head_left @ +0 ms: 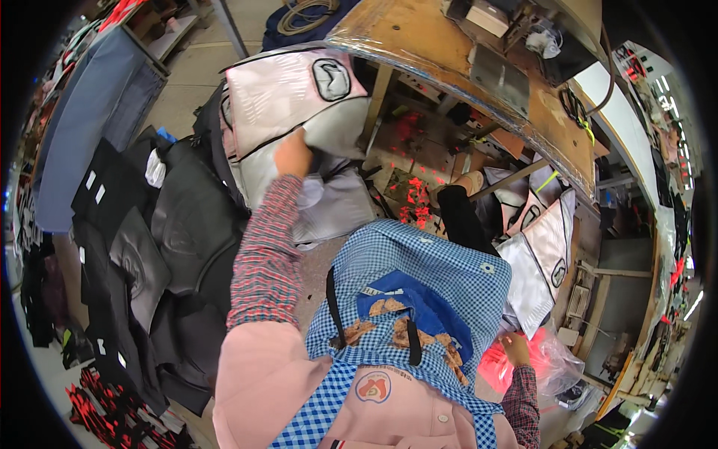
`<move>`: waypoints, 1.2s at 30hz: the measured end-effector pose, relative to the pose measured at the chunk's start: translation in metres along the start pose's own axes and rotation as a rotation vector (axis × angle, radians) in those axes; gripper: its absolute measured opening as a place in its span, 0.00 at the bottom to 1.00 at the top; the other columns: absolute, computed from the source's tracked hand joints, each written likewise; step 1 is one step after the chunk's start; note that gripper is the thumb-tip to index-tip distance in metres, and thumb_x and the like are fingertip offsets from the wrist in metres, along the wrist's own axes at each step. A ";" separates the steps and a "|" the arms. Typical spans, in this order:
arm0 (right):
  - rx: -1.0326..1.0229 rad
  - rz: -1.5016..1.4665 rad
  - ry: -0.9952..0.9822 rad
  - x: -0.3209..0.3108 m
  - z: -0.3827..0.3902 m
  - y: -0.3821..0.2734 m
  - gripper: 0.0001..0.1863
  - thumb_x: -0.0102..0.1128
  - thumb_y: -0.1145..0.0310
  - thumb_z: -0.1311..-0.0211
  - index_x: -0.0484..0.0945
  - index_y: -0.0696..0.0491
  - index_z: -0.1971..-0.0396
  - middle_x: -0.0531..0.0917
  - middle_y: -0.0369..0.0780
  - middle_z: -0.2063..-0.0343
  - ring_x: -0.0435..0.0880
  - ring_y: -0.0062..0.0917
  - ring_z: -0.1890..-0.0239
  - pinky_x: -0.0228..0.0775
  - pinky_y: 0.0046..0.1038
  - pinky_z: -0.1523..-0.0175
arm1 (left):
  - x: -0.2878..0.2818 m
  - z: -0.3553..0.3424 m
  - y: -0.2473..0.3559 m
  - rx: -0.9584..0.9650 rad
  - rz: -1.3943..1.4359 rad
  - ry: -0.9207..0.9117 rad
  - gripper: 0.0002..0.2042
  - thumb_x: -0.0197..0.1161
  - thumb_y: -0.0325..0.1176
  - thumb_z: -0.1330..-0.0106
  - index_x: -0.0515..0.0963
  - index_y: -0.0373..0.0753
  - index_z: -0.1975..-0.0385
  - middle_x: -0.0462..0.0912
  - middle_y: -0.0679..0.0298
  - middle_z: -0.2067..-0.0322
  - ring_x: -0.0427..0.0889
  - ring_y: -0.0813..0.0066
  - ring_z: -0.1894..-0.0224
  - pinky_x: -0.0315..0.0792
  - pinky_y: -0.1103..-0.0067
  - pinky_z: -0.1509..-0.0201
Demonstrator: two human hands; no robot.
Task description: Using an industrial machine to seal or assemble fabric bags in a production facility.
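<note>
Nearest, at six o'clock, a blue checked apron [419,299] with a dark blue pocket is seen over the person's lap. At five o'clock the right hand [516,349] is rested against a clear plastic bag [557,367] with red material showing through it; whether its grip is spread or pressed together cannot be told, as the fingers are turned away.

Farther out, toward eleven o'clock, the left hand [292,153] is extended on a red plaid sleeve, and its grip is closed on the lower edge of a pale pink garment panel [288,97] edged in black, with a round badge near its top. The panel is held raised above a heap of grey and dark fabric pieces [179,224] at nine o'clock.

Beyond, at one o'clock, a worn wooden counter [449,52] is seen.

It is judged that the panel, held by one edge only, could slide from the pinch onto the heap, or snag the counter's corner just beside it.
</note>
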State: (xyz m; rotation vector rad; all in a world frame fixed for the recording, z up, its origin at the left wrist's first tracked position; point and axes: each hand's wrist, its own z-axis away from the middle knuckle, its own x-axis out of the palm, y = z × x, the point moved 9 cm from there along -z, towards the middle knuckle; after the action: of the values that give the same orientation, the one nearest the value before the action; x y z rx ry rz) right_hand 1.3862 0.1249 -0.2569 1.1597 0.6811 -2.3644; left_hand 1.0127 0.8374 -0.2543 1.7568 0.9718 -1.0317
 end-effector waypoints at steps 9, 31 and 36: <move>-0.323 -0.212 0.355 -0.099 -0.030 -0.174 0.11 0.54 0.68 0.35 0.79 0.60 0.61 0.84 0.48 0.67 0.84 0.35 0.65 0.73 0.30 0.60 | -0.309 0.048 -0.059 -0.124 0.077 0.373 0.18 0.59 0.24 0.51 0.77 0.45 0.57 0.82 0.51 0.67 0.80 0.47 0.61 0.74 0.63 0.59; -0.879 -0.625 -0.319 -0.027 -0.044 -0.451 0.22 0.64 0.73 0.43 0.73 0.61 0.48 0.80 0.36 0.59 0.76 0.18 0.55 0.68 0.21 0.48 | -0.275 0.284 0.127 0.589 0.912 -1.404 0.17 0.59 0.35 0.34 0.73 0.37 0.48 0.81 0.57 0.58 0.80 0.70 0.59 0.73 0.73 0.55; -0.986 -0.665 -0.360 -0.056 -0.001 -0.461 0.18 0.58 0.78 0.40 0.74 0.61 0.49 0.82 0.36 0.61 0.77 0.16 0.58 0.70 0.20 0.51 | -0.278 0.128 0.125 0.528 0.633 -0.354 0.17 0.58 0.35 0.32 0.72 0.34 0.47 0.77 0.55 0.51 0.77 0.66 0.51 0.70 0.75 0.47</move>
State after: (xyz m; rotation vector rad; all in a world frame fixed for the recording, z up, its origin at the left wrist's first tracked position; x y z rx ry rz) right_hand 1.1602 0.4989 -0.1007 0.0661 1.9839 -2.0629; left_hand 0.9946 0.6245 -0.0028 2.0031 -0.1093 -1.1664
